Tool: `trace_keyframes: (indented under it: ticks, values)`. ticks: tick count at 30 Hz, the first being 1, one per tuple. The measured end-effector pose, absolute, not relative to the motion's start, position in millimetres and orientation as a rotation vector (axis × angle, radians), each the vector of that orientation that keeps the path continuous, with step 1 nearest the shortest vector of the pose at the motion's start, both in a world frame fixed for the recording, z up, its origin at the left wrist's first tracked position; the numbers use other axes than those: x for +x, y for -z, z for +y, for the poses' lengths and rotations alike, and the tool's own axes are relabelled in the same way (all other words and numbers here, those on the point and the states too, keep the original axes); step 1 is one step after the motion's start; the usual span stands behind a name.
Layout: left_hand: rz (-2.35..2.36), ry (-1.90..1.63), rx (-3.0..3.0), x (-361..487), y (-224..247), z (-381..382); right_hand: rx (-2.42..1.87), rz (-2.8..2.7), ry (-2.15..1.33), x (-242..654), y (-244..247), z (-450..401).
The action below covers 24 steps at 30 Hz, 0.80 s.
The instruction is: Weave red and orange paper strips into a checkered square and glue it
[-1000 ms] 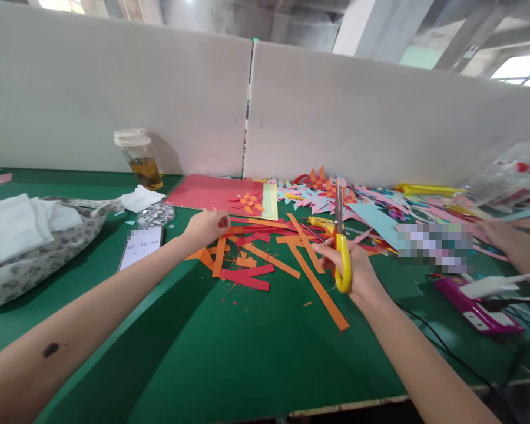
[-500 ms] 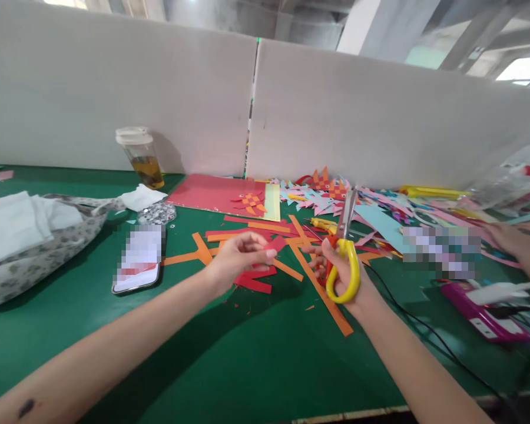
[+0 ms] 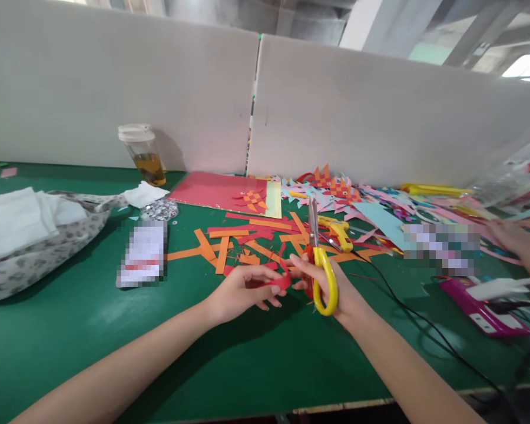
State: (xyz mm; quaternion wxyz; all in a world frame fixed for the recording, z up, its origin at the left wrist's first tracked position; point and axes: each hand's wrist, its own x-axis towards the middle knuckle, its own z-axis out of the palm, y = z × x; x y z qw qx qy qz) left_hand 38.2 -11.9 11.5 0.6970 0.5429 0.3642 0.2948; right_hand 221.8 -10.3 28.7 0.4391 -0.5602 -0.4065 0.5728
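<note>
Between its thumb and fingers my left hand [image 3: 242,292] pinches a curled red paper strip [image 3: 284,281]. My right hand [image 3: 324,282] has scissors [image 3: 321,265] with a yellow and a red handle hooked in it, blades shut and pointing away from me. Its fingertips are close to the red strip; whether they touch it I cannot tell. Loose orange paper strips [image 3: 222,254] and red ones lie just beyond both hands. Behind the scissors rests a yellow glue gun [image 3: 337,231] with a black cord.
Woven paper fish [image 3: 252,199] lie on a red sheet [image 3: 203,191] and a coloured scrap pile. A phone [image 3: 142,253], a tea cup [image 3: 143,154] and a patterned cloth bag [image 3: 62,241] stand left. At right are a purple power strip [image 3: 481,309] and another person's hand [image 3: 514,238].
Both hands have come closer together and nearer to me. The scissors moved left, uncovering the glue gun. The red strip now curls upward from my left hand.
</note>
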Motion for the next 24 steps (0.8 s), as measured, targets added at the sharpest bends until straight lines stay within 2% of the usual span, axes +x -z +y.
trace_keyframes:
  ticks: [12, 18, 24]
  values:
    - [0.637, -0.509, 1.430, 41.8, -4.3, -28.2, -1.351, -0.952, -1.439, 222.4, -27.0, -6.5]
    - [0.637, -0.510, 1.531, 44.1, -3.2, -30.8, -1.733, -1.382, -1.020, 226.4, -18.9, -6.2]
    - [0.718, -0.535, 1.545, 40.1, -0.6, -24.9, -1.854, -1.661, -0.724, 226.0, -12.6, -6.5]
